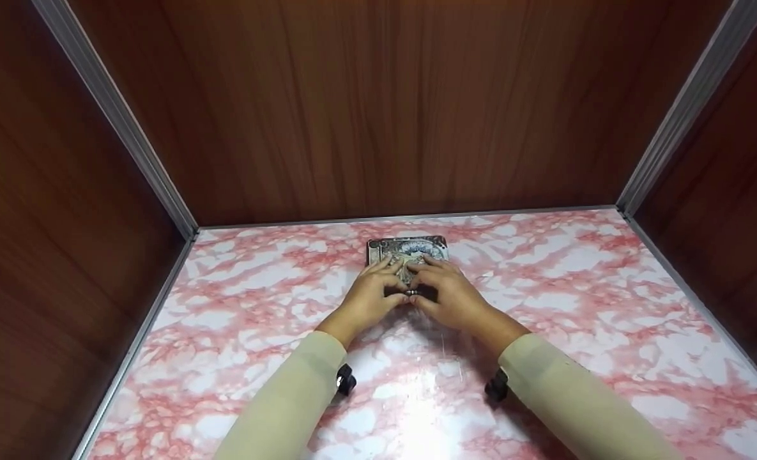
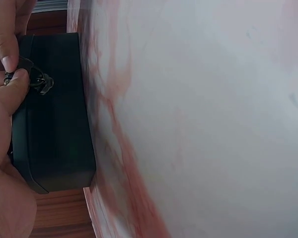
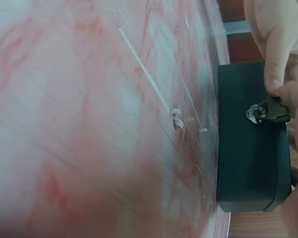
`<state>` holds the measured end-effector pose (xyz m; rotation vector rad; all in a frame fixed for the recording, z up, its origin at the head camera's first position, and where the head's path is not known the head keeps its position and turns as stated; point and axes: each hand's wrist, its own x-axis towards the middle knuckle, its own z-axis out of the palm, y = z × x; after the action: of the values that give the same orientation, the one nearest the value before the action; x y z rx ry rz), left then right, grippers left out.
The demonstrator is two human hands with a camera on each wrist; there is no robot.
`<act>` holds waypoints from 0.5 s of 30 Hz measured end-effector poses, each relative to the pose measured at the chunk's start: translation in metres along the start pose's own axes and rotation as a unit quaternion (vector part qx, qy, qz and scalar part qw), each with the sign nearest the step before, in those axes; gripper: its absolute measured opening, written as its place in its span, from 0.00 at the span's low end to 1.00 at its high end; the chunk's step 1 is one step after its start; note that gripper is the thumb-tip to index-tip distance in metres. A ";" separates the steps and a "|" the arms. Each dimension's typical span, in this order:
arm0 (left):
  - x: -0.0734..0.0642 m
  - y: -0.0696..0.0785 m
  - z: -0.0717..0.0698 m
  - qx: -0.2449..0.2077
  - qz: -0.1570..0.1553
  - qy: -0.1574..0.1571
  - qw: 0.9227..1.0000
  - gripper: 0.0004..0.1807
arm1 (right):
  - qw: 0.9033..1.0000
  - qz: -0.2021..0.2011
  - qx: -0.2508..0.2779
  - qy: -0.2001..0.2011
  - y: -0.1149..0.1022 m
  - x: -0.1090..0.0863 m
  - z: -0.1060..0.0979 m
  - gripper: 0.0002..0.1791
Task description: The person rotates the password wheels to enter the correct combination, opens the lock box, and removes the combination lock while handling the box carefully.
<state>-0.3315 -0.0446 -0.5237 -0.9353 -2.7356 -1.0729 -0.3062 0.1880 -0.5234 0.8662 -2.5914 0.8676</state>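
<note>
A dark green box [image 2: 57, 134] with a patterned lid [image 1: 410, 246] stands on the table. A small bronze-coloured padlock [image 3: 277, 110] hangs at the metal catch [image 2: 45, 83] on its near side. My left hand [image 1: 368, 297] pinches the padlock with the thumb from the left, its other fingers lying over the lid. From the right, my right hand [image 1: 451, 297] pinches the same padlock, thumb close to the left thumb, fingers also over the lid. The fingertips partly hide the padlock's body.
The table [image 1: 257, 358] has a red and white marbled top. Brown wood-look panels [image 1: 378, 115] rise behind it and on both sides, with metal trim [image 1: 142, 147] at the corners. Whitish scraps or marks [image 3: 177, 118] show on the tabletop before the box.
</note>
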 end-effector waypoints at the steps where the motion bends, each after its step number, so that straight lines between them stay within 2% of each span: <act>1: 0.000 0.000 0.000 -0.001 0.002 0.001 1.000 0.09 | 1.000 -0.001 0.000 0.001 0.000 0.000 0.000 0.08; 15: 0.001 0.001 0.000 -0.002 -0.008 0.000 1.000 0.09 | 1.000 0.000 0.001 0.004 -0.001 0.000 0.000 0.07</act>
<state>-0.3319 -0.0435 -0.5233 -0.9156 -2.7464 -1.0809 -0.3060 0.1878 -0.5227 0.8621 -2.5850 0.8714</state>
